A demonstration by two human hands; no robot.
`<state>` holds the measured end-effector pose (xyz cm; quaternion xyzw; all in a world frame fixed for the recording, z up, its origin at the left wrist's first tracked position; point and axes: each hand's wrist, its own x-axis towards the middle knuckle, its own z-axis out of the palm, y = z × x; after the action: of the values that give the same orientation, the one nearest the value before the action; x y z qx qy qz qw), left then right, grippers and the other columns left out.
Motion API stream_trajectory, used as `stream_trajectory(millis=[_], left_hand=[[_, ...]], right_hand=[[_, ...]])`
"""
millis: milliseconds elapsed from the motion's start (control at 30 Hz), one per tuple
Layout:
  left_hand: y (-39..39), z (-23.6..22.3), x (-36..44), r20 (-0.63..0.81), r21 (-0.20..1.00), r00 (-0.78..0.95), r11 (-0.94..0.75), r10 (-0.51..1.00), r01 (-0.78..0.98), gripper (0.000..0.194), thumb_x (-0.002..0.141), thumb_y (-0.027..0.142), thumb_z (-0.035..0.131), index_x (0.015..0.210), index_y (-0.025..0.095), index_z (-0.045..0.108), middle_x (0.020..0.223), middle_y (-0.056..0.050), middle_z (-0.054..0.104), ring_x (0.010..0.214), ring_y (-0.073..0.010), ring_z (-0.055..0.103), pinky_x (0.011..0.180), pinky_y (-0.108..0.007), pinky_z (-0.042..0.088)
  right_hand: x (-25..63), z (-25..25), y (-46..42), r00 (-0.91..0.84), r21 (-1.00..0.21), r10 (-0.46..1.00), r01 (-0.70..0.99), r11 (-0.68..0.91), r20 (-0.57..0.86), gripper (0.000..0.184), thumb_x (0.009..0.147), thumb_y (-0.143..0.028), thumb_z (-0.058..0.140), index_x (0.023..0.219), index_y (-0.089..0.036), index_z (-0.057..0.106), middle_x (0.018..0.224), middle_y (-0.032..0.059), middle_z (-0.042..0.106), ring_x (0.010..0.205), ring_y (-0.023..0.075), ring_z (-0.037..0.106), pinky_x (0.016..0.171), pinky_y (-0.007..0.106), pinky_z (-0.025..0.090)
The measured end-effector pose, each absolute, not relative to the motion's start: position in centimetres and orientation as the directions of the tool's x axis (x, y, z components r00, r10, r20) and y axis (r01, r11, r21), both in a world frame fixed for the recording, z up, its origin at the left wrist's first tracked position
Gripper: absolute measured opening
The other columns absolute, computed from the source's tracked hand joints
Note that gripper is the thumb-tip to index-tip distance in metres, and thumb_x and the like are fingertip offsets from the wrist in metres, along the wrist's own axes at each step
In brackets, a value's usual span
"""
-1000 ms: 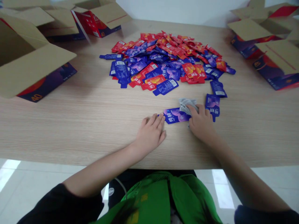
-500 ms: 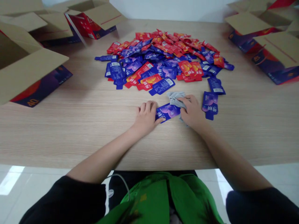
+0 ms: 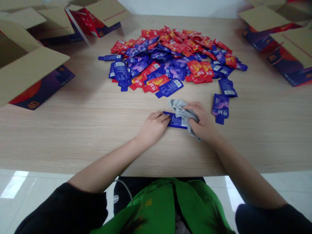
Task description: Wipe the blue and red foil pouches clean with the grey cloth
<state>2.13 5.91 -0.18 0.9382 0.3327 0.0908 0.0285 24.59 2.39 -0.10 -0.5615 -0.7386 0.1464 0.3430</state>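
Observation:
A blue sachet (image 3: 175, 121) lies on the table with its barcoded, printed side up. The fingers of my left hand (image 3: 154, 127) are closed on its left end. In my right hand (image 3: 202, 122) a crumpled grey cloth (image 3: 186, 115) is gripped, and it covers the sachet's right end. To the right of that hand lie two more blue sachets, a nearer one (image 3: 220, 106) with the flower print up and another (image 3: 227, 87) just behind it.
A wide heap of red and blue sachets (image 3: 168, 60) spreads across the back of the wooden table (image 3: 97, 136). Open cardboard boxes stand at the left (image 3: 44, 87) and at the right (image 3: 290, 65). The table's front edge runs close to my body.
The sachet between my hands has been turned over, from its flower print to its barcoded side. The cloth in my right hand has shifted slightly and bunched up more.

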Motion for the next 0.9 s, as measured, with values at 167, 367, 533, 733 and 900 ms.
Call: stream_trajectory(millis=[167, 367, 533, 733, 900], left_hand=[[4.7, 0.0, 1.5, 0.157, 0.192, 0.723, -0.739, 0.673, 0.646, 0.036, 0.1, 0.022, 0.052, 0.129, 0.007, 0.067, 0.137, -0.018, 0.066, 0.131, -0.0301, 0.057, 0.11, -0.044, 0.047], [4.2, -0.1, -0.9, 0.007, 0.233, 0.719, -0.7, 0.695, 0.675, 0.065, 0.097, 0.035, 0.055, 0.153, 0.002, 0.045, 0.161, -0.017, 0.044, 0.151, -0.0367, 0.035, 0.121, -0.051, 0.035], [3.0, -0.7, -0.5, -0.022, 0.177, 0.684, -0.671, 0.729, 0.72, 0.072, 0.103, 0.044, 0.045, 0.158, 0.0, 0.033, 0.168, -0.021, 0.028, 0.157, -0.0376, 0.022, 0.125, -0.054, 0.024], [2.6, -0.3, -0.1, -0.053, 0.139, 0.656, -0.645, 0.753, 0.751, 0.067, 0.098, 0.046, 0.053, 0.148, 0.0, 0.049, 0.157, -0.026, 0.046, 0.15, -0.0388, 0.038, 0.124, -0.053, 0.027], [2.7, 0.1, 0.0, -0.051, 0.135, 0.645, -0.635, 0.762, 0.761, 0.071, 0.101, 0.049, 0.047, 0.15, -0.001, 0.046, 0.157, -0.025, 0.046, 0.151, -0.0362, 0.037, 0.124, -0.051, 0.029]], right_hand=[[22.3, -0.9, 1.2, -0.184, -0.303, 0.961, 0.922, 0.241, 0.206, 0.049, 0.088, -0.014, 0.046, 0.133, -0.014, 0.063, 0.138, 0.0209, 0.05, 0.123, 0.0358, 0.051, 0.103, 0.053, 0.045], [22.8, -0.4, 1.7, -0.118, -0.336, 0.975, 0.925, 0.177, 0.189, 0.049, 0.089, -0.014, 0.042, 0.133, -0.017, 0.062, 0.135, 0.0188, 0.051, 0.122, 0.0341, 0.052, 0.104, 0.053, 0.046], [21.2, 1.8, 2.6, -0.024, -0.507, 0.939, 0.837, 0.207, 0.344, 0.054, 0.09, -0.011, 0.034, 0.138, -0.018, 0.056, 0.132, 0.0169, 0.052, 0.124, 0.0282, 0.053, 0.108, 0.048, 0.045], [15.0, 0.8, 3.1, -0.181, -0.207, 0.963, 0.953, 0.222, 0.2, 0.049, 0.097, -0.021, 0.042, 0.143, -0.021, 0.058, 0.149, 0.0176, 0.049, 0.12, 0.0339, 0.051, 0.097, 0.051, 0.043], [16.2, -0.8, 2.8, -0.176, -0.095, 0.966, 0.976, 0.197, 0.191, 0.054, 0.096, -0.023, 0.045, 0.15, -0.021, 0.052, 0.151, 0.0189, 0.049, 0.121, 0.0353, 0.049, 0.096, 0.052, 0.039]])
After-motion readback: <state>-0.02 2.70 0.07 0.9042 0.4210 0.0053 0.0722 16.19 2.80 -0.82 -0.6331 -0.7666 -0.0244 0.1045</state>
